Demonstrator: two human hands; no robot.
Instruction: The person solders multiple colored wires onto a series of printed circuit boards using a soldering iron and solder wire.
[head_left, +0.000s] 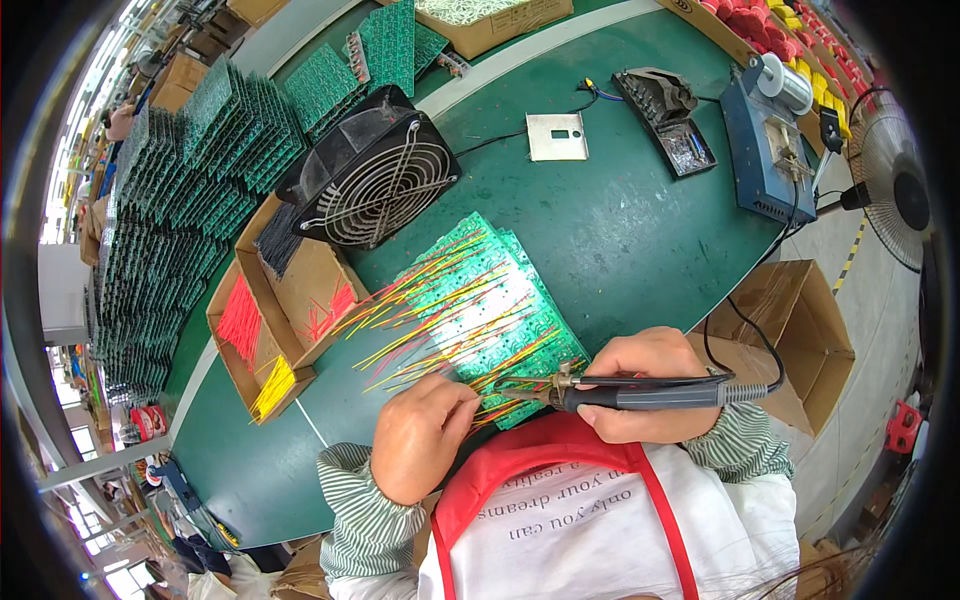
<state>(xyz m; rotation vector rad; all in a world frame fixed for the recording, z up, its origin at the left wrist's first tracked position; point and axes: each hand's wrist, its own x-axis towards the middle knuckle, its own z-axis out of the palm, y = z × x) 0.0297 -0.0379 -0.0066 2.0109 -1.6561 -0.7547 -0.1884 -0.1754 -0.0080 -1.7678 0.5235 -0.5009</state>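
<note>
My right hand (645,355) is wrapped round the grey handle of a soldering iron (655,398) with a thin tube along it. Its tip points left over the near edge of a green circuit board panel (515,290). Rows of red and yellow wires (425,325) stick out from the panel toward the left. Close to the iron's tip, my left hand (415,435) is closed in a pinch at the panel's near left corner. What sits between its fingertips is too small to make out, though wire ends lie right beside them.
A black fan (375,175) stands beyond the panel. Left of it, a cardboard box (285,290) holds red, yellow and black wires. Stacked green boards (190,190) fill the far left. A blue solder station (768,150) with a solder spool stands right, above an open carton (790,345).
</note>
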